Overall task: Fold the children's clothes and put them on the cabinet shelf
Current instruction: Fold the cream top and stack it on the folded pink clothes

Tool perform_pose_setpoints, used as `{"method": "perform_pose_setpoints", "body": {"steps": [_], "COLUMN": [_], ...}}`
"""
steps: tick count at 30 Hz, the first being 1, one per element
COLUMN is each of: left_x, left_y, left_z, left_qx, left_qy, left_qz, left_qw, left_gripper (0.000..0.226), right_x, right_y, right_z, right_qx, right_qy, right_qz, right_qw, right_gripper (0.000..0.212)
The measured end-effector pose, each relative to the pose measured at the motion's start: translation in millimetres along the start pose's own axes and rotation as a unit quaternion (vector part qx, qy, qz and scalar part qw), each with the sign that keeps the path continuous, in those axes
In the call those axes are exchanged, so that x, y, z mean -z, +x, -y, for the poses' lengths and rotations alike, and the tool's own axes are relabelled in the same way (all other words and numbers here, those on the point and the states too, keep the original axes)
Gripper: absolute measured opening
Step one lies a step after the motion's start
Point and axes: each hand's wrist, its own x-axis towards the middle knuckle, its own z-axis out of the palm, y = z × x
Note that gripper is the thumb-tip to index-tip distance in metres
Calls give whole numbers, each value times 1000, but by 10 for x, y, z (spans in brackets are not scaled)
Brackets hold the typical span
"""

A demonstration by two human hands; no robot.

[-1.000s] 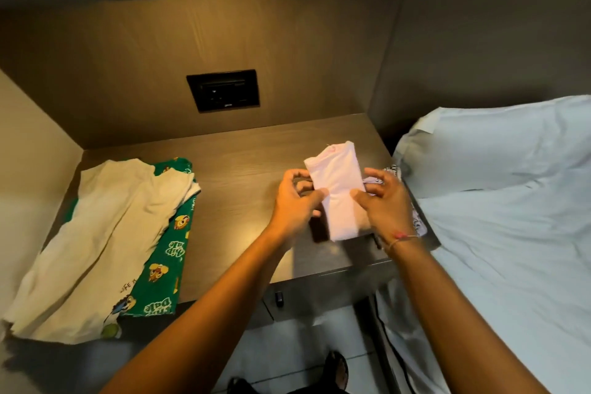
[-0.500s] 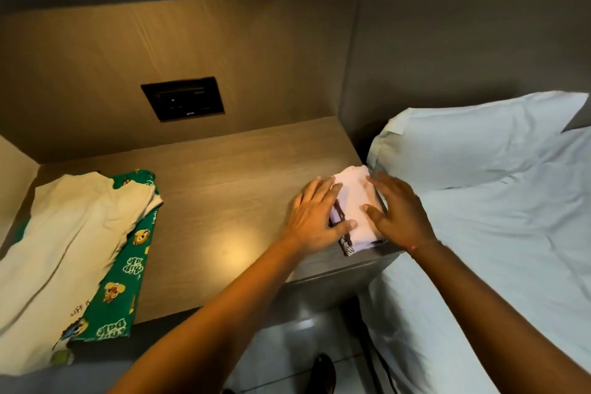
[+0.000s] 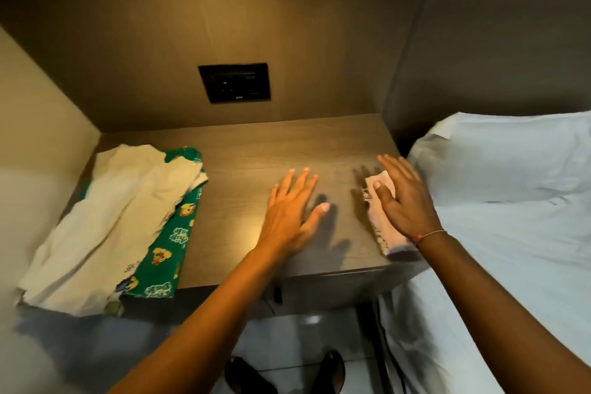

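The small folded pink garment (image 3: 382, 233) sits at the right front corner of the cabinet shelf (image 3: 243, 166), right of centre in the frame, just beside the bed (image 3: 511, 233). The right hand (image 3: 406, 205) is over it, fingers (image 3: 393, 166) straight, gripping nothing; the left hand (image 3: 287, 217) hovers flat at centre, spread wide and empty. Here's the danger: it lies close to the shelf's edge, so a careless brush could knock it off or spring the fold open. Its long axis runs front to back, the far end leaning slightly toward upper left. At left, a cream garment (image 3: 105, 217) and a green cartoon-print garment (image 3: 166, 246) look unfolded.
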Motion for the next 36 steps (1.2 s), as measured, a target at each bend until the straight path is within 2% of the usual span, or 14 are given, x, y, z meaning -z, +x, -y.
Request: {"method": "perform_pose_setpoints", "body": {"steps": [3,7,9,12,15,18,23,27,29,33,36], "left_x": [554,1163,1366,1478,1458,1434,1429,1469,1512,1757,2142], "left_y": [-492,-1246,-1588,-1985,-2309,-2496,-2527,-2537,-2509,-2403,-2262], "left_z": [540,1259,1535,1792,1962,2048,2102,2110,2089,1960,1707], "left_qx": [91,227,289,340,338,295,256,256,265,290,263], "left_qy": [31,95,124,152,161,158,157,128,88,-8,-99], "left_qz": [-81,-158,-170,-141,-112,-134,-175,-182,-214,-315,-383], "left_qw": [992,956,934,917,920,933,938,941,936,904,880], "left_gripper": [54,46,43,40,39,29,12,9,11,22,13], "right_x": [-355,-1054,-1441,-1937,-2225,-2378,-2464,-2474,-2455,-2210,-1829], "right_y": [238,568,722,941,1118,1225,1301,1298,1283,1219,1168], "right_z": [683,1607,2051,2489,2623,2606,2541,2522,2525,2663,2778], "right_qx": [66,215,277,342,361,349,274,235,222,217,264], "right_qy": [64,43,7,-91,-168,-181,-83,-33,1,105,167], "right_qz": [41,117,158,190,231,244,270,283,286,217,112], "right_qw": [995,969,948,916,888,887,919,929,932,946,943], "right_gripper": [45,41,42,45,40,32,18,24,26,20,15]}}
